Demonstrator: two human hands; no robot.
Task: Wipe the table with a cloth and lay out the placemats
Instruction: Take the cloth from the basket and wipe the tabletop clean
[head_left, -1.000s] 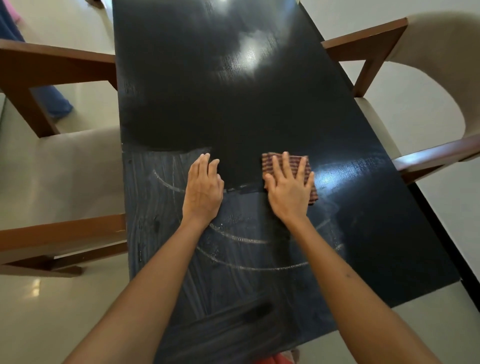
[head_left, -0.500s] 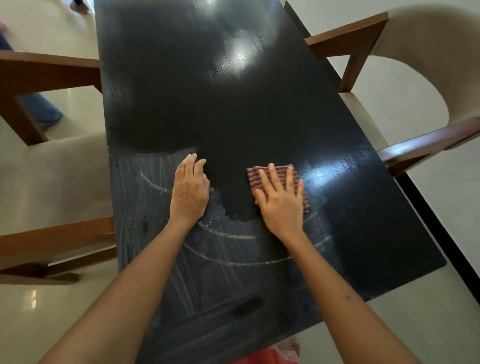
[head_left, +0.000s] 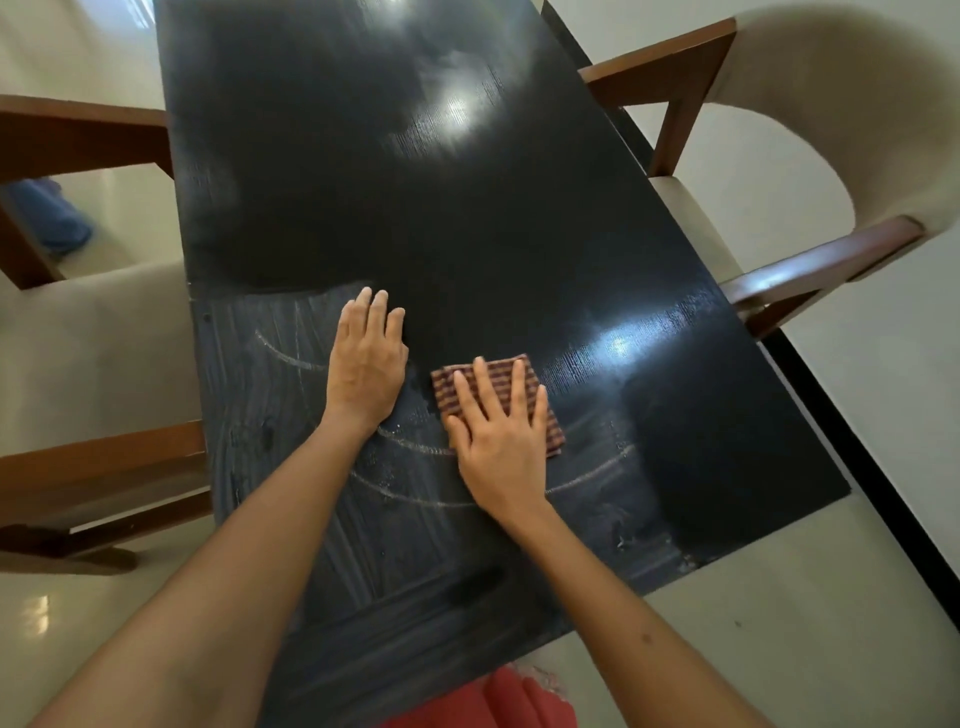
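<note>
- Head view: the right hand lies flat on a folded striped cloth, its fingers straight and spread apart, pressing down rather than curling round it; the cloth shows past the fingertips and to the right of the little finger, one corner sticking out beside the heel of the hand.
- The cloth sits on the dark table, just right of the left hand and not touching it that I can see.
- The left hand rests palm down on the bare tabletop, fingers straight and close together, holding nothing; its fingertips reach the edge of the glossy dark area.
- Under both wrists and forearms the surface looks dull and streaked, with pale curved lines running below the cloth; beyond the fingertips it is shiny with light reflections.
- A wooden chair with a pale cushioned back stands right of the right hand; another chair stands left of the left hand.
</note>
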